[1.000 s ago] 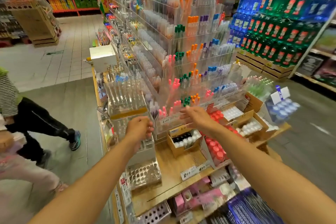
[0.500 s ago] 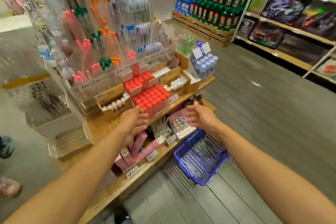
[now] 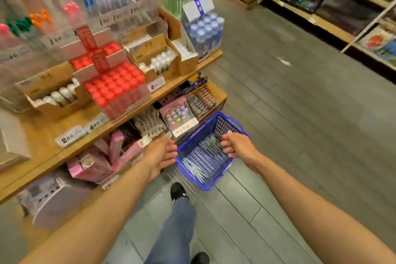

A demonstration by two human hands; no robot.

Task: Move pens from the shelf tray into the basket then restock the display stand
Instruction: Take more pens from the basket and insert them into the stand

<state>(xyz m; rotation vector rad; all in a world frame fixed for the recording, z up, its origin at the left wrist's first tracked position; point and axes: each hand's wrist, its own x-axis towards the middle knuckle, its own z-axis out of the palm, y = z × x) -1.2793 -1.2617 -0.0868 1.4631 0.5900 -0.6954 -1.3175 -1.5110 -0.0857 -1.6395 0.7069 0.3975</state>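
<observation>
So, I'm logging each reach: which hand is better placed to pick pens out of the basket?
The right hand: it hangs over the pens inside the blue basket. The left hand sits outside the rim.

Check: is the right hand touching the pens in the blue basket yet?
Cannot tell. In the head view the right hand hangs over the blue basket with fingers curled toward the pens, but the top-down angle and blur hide any contact or gap.

We read three price tags on the front edge of the upper wooden shelf (image 3: 128, 111) — "200" (image 3: 68, 140) at left, "400" (image 3: 94, 127) beside it, "200" (image 3: 154, 86) further right — while all other labels are too blurred to read.
</observation>
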